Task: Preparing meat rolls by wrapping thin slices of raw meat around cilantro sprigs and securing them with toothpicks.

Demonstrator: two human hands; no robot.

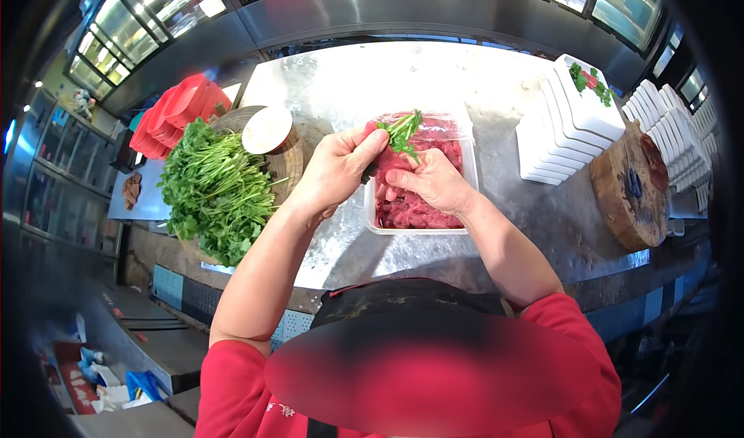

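Above a clear plastic tub (475,188) of sliced raw red meat (419,212), my two hands are close together. A thin slice of the meat (387,162) stretches between them, with a sprig of leafy green herb (404,131), apparently cilantro, lying against it. My left hand (343,167) pinches the slice and sprig between thumb and fingers. On the other side, my right hand (440,183) has its thumb and fingertips on the slice, just below the leaves. Clear film partly covers the tub's far end. Both hands hide part of the meat.
A large heap of cilantro (218,188) lies left, beside a white bowl (267,130) on a round wooden block (296,156). Red trays (186,109) are behind it. Stacked white trays (558,130) stand right, the top one holding herb and meat, near another wooden block (625,188).
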